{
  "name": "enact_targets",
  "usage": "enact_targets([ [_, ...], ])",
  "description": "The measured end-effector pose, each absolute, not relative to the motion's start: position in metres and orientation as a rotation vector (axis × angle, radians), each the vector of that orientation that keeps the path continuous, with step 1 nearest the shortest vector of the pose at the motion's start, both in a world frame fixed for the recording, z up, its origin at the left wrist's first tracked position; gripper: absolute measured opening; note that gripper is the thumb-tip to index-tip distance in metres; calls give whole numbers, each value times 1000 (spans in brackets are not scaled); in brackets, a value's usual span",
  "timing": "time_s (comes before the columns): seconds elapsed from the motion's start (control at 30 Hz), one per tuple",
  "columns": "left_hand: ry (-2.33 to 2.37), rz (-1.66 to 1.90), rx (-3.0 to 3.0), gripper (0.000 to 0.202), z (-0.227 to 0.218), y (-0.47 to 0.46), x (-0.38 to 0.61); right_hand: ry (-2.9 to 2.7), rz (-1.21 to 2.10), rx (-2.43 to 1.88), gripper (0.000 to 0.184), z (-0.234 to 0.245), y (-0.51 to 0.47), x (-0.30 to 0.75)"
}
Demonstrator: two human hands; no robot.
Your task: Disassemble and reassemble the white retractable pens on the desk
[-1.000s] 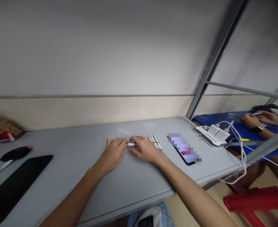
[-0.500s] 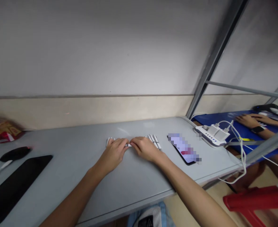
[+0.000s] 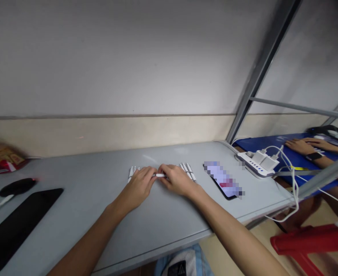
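Both my hands meet at the middle of a grey table (image 3: 163, 222). My left hand (image 3: 138, 188) and my right hand (image 3: 177, 180) are closed, each pinching one end of a small white pen-like stick (image 3: 159, 175) held between them. Behind my left hand lie a few white sticks (image 3: 132, 171). Another row of white sticks (image 3: 188, 170) lies just past my right hand.
A phone (image 3: 224, 179) lies right of my right hand. A white power strip (image 3: 257, 163) with chargers and cables sits at the table's right end. A black pad (image 3: 16, 226), a mouse (image 3: 16, 186) and a snack bag (image 3: 2, 158) are at left. Another person's hands (image 3: 303, 145) rest on a blue table; a red stool (image 3: 312, 241) stands below.
My hands pressed together half a second ago, hiding most of the stick, then parted slightly so it shows again. The other person's hands shifted a little.
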State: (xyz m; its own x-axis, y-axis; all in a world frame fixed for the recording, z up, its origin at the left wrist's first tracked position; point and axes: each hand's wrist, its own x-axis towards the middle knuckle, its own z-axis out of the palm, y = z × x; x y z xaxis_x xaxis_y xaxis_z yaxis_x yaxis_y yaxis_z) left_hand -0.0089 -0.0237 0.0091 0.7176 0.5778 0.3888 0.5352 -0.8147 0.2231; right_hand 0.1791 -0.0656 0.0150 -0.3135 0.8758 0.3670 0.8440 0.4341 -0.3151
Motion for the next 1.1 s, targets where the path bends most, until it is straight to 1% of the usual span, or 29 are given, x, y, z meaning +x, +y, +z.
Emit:
enact_targets([
  [0.1, 911, 708, 2849, 20, 11, -23, -8, -2226, 78, -1397, 20, 14, -65, 179],
  [0.27, 931, 748, 2865, 20, 13, -23, -9, -2248, 56, -1356, 30, 14, -64, 178],
  [0.37, 914, 808, 2841, 20, 9, -20, -10, -2196, 60, -1346, 23, 13, -64, 178],
  [0.43, 898, 843, 2823, 20, 6, -18, -11, -2144, 50, -1361, 22, 13, -64, 179],
  [0.57, 915, 851, 2814, 22, 5, -16, -11, -2127, 19, -1402, 14, 15, -63, 181],
  [0.73, 919, 807, 2837, 26, 10, -15, -13, -2180, 54, -1398, 26, 18, -64, 180],
  [0.93, 931, 788, 2827, 26, 13, -15, -14, -2078, 88, -1312, 24, 19, -64, 182],
  [1.0, 952, 798, 2811, 26, 13, -15, -15, -1999, 127, -1280, 24, 20, -64, 184],
  [1.1, 969, 791, 2779, 25, 13, -14, -16, -1875, 323, -1216, 16, 22, -62, 187],
])
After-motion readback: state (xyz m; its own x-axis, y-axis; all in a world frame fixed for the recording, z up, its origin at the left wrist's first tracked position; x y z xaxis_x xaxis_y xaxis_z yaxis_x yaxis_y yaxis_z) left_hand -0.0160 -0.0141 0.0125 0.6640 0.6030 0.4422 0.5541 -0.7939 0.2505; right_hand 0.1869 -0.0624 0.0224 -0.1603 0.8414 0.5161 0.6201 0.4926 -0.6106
